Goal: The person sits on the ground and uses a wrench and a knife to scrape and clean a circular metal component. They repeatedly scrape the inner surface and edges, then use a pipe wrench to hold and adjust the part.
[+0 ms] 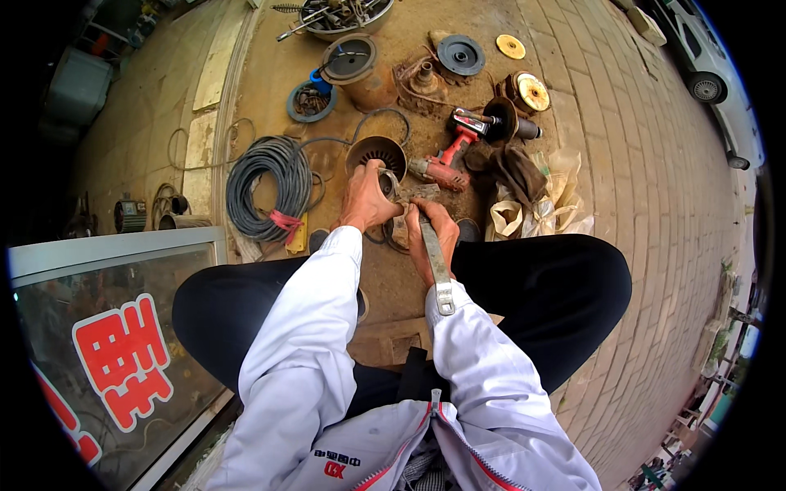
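My left hand [367, 198] is closed round a round metal part [386, 185] in front of a rusty slotted housing [377, 152]. My right hand [432, 237] grips a long flat steel wrench [436, 266]; its far end meets the metal part, and its squared near end lies over my right cuff. Just beyond my hands, a red and black cordless impact tool [449, 160] lies among greasy parts. Small pieces between and under my hands are partly hidden.
A cable coil [254, 196] lies left, a glass door [123, 262] lower left. Rusty housings [360, 86], a bowl of tools [340, 12], discs [461, 54] and a blue-rimmed dish [307, 106] stand ahead. Sacks [573, 196] lie right; a white car [704, 82] stands beyond.
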Tool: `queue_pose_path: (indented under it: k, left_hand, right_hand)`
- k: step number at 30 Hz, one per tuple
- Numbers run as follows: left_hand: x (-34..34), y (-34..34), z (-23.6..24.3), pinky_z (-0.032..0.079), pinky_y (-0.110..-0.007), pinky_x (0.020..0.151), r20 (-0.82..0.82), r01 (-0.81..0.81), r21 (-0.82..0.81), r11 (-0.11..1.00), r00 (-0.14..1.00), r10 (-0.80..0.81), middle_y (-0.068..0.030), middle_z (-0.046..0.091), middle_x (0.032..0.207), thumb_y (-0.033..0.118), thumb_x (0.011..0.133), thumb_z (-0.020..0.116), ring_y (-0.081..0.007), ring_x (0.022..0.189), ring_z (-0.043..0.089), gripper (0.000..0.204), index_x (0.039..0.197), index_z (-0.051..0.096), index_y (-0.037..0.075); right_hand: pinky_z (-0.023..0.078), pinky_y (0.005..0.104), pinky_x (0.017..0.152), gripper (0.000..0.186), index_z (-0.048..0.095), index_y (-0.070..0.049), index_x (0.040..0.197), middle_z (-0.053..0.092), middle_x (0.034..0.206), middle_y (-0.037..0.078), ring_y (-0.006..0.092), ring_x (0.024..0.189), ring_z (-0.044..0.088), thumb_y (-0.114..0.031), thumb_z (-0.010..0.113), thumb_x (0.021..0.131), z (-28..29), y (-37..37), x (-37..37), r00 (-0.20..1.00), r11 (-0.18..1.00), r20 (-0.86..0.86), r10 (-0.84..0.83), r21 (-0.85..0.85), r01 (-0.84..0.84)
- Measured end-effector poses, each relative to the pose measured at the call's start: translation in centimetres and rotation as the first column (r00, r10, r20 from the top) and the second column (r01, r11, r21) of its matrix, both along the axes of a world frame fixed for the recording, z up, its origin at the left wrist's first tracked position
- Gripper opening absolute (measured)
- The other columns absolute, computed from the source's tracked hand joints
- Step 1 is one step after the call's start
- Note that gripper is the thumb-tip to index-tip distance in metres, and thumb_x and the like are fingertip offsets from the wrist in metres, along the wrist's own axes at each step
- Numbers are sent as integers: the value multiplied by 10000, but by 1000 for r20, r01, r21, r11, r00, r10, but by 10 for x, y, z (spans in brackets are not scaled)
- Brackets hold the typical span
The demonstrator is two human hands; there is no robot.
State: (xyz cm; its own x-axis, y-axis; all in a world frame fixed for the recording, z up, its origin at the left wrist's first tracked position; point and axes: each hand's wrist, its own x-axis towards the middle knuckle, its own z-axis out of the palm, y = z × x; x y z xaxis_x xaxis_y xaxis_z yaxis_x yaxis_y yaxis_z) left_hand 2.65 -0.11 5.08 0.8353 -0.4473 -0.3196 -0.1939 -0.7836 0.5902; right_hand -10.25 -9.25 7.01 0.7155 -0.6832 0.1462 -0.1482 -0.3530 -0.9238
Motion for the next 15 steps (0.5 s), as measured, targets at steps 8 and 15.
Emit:
queue_pose_path:
  k: [8,15]
  left_hand:
    - [-1,1,0,498,-462,995,17,5,-13,1000,1000,-5,-256,555,1271,353,632,902,-438,1205,565,897,1371,489,56]
    - [-1,-1,-2,500,-466,991,48,-26,-40,999,998,28,-264,568,1244,366,614,915,-436,1194,571,910,1350,500,27]
  right_hand:
    - [555,430,767,157,747,12,977,708,893,237,398,834,709,-98,688,883,-3,-2,5,999,999,-25,-21,-44,20]
    - [562,386,804,207,735,46,1028,732,925,218,330,854,736,-101,678,895,1,2,0,999,998,-47,-6,-56,3]
